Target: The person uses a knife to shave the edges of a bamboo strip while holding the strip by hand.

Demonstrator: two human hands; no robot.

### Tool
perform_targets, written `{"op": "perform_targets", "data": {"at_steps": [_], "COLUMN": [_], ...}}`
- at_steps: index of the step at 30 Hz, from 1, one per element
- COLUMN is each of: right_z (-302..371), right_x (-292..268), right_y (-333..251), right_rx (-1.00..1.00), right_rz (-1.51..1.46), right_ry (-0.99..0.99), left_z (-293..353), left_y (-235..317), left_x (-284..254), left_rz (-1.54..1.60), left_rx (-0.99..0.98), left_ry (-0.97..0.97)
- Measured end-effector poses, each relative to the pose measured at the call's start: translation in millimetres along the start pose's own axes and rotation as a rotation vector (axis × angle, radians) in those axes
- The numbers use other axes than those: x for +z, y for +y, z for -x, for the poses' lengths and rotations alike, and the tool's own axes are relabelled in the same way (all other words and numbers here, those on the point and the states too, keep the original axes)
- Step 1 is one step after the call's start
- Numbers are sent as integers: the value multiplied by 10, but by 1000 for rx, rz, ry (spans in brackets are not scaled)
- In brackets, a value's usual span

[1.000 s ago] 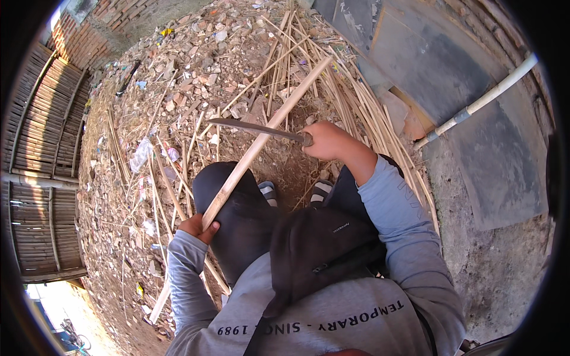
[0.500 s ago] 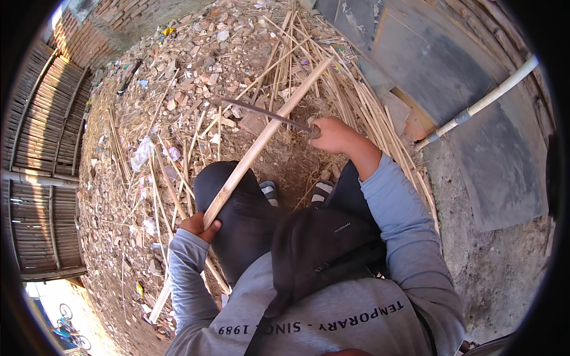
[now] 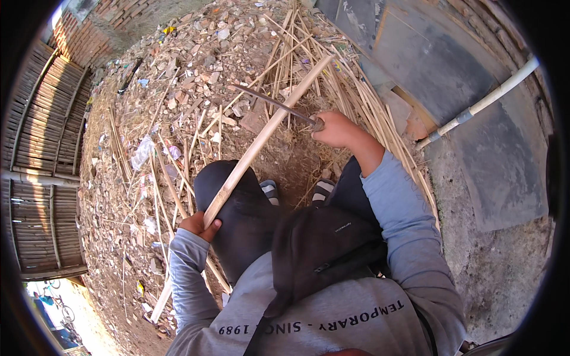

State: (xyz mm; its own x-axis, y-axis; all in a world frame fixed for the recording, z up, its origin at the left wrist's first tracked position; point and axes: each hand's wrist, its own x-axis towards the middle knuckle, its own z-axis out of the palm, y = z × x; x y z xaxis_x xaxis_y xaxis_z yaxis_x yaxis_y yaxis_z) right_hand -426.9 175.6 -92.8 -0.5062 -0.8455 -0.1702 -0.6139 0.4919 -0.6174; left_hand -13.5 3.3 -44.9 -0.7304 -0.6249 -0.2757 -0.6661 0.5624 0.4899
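My left hand (image 3: 200, 226) is closed round the near end of a long, pale split bamboo strip (image 3: 249, 155), beside my left knee. The strip slants up and away to the right, passing over that knee. My right hand (image 3: 333, 130) grips the short handle of a machete (image 3: 261, 95) with a dark, narrow blade. Its blade lies across the upper part of the strip, and its tip points to the far left. Whether the edge bites into the bamboo I cannot tell.
Beyond my feet lies a heap of split bamboo strips (image 3: 285, 56), with more strips (image 3: 380, 124) along the right. Rubble and litter (image 3: 178, 77) cover the ground. Dark panels (image 3: 427, 59) and a pale pole (image 3: 481, 107) stand at right, a bamboo wall (image 3: 44, 118) at left.
My right hand has shifted slightly right with the machete, and its tip has swung a little farther away. The left hand holds still. At the lower left, a bicycle has changed position.
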Motion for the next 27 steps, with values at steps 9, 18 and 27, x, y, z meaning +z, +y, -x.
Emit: {"op": "perform_targets", "data": {"at_steps": [9,18,27], "right_z": [-36,29,6], "right_x": [67,1,81], "right_y": [-55,-14,-163], "right_rx": [-138,-49,-154], "right_rz": [98,45,103], "right_ry": [24,-3,-96], "left_z": [19,3,37], "left_y": [101,116,154], "left_x": [-52,-71,-49], "left_rz": [3,-48,18], "left_rx": [-145,-142,-28], "left_ry": [-67,-60,8]}}
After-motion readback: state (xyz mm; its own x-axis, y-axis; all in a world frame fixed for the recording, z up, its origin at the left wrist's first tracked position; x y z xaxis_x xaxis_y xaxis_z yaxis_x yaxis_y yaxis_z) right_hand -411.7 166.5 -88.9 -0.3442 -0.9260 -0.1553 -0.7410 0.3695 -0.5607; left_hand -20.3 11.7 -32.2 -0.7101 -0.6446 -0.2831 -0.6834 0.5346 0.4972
